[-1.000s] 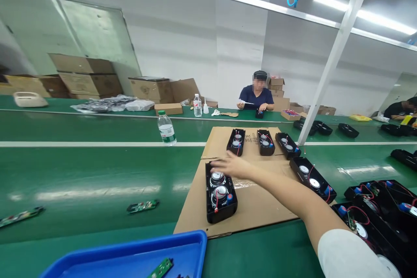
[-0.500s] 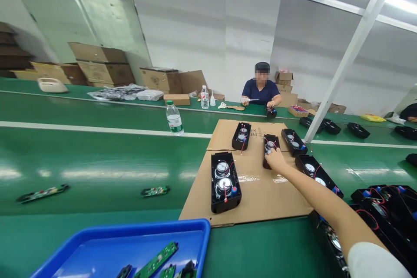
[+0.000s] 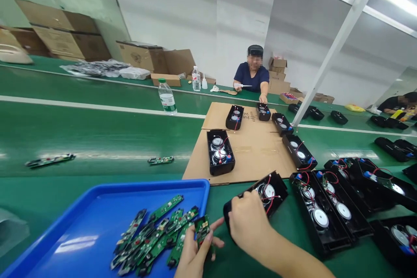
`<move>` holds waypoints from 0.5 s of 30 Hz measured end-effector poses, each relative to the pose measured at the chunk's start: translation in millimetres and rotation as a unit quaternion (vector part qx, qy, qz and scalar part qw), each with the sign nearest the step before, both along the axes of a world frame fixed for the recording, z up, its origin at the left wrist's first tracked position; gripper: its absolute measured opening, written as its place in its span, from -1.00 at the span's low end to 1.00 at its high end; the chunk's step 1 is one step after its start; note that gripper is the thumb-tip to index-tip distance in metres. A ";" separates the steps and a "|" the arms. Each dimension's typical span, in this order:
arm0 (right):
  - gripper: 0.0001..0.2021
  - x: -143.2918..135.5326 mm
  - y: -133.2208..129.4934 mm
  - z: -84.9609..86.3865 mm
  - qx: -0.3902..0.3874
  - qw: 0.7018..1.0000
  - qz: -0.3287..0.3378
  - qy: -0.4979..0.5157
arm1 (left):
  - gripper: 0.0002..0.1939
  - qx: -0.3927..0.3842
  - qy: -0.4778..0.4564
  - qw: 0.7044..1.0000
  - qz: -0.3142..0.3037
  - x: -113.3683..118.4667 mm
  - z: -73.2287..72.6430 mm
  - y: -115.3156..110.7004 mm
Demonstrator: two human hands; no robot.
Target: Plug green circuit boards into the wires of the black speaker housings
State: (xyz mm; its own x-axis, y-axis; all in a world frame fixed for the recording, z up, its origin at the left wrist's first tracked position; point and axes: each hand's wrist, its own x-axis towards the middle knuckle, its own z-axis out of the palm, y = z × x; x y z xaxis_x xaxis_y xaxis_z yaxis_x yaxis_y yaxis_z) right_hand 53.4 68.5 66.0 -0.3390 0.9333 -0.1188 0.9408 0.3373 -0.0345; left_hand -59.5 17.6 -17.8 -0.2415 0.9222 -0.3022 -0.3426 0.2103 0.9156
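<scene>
My right hand point(image 3: 249, 221) is closed around the near end of a black speaker housing point(image 3: 276, 189), which is tilted above the green bench. Inside the housing are round silver speakers and red wires with white plugs. Just to the left, my left hand point(image 3: 192, 252) pinches a small green circuit board point(image 3: 202, 227) between thumb and fingers, close to the housing's end. Under and beside that hand, a blue tray point(image 3: 107, 186) holds a pile of similar circuit boards point(image 3: 156, 236).
A cardboard sheet point(image 3: 250, 163) carries several speaker housings point(image 3: 220, 154). More housings point(image 3: 321, 213) crowd the right side. Two circuit boards point(image 3: 161, 160) lie on the green belt, with a water bottle point(image 3: 167, 99) beyond. Across the line, a person point(image 3: 252, 74) touches a housing.
My right hand has come back from the cardboard with a speaker housing. My left hand has entered view holding a circuit board. The person opposite now reaches a housing onto the cardboard's far edge.
</scene>
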 end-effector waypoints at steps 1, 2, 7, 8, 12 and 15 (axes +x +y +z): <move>-0.87 -10.3 -1.3 -5.5 -0.023 1.000 0.001 0.008 | -0.50 -0.004 -0.004 1.000 -0.001 -1.7 -0.5 -0.6; -0.88 -20.4 -1.0 -11.1 -0.043 0.999 0.003 0.012 | -0.49 -0.009 -0.010 1.000 0.002 -3.9 -0.9 -1.4; -0.87 -37.3 8.0 -30.7 -0.075 0.997 0.029 0.019 | -0.46 -0.050 -0.045 0.998 0.020 -10.1 -0.2 -9.8; -0.81 -28.6 10.5 -32.0 -0.074 0.996 0.045 0.029 | -0.47 -0.053 -0.049 0.997 0.025 -9.2 0.3 -11.8; -0.25 38.9 33.5 -32.0 -0.025 0.981 0.160 0.109 | -0.62 -0.036 -0.033 0.998 0.038 -3.5 0.3 -17.4; 0.09 83.8 57.8 -34.0 -0.083 0.982 0.161 0.055 | -0.69 -0.027 -0.021 0.999 0.026 -1.2 -0.2 -19.3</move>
State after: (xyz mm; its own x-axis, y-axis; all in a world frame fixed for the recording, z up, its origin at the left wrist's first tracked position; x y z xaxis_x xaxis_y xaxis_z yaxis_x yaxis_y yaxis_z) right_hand 137.3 126.3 32.1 -0.6328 0.7463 -0.2063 0.7736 0.5980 -0.2094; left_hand -60.6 -1.7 -18.1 -0.2739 0.8908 -0.3627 -0.3922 0.2409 0.8878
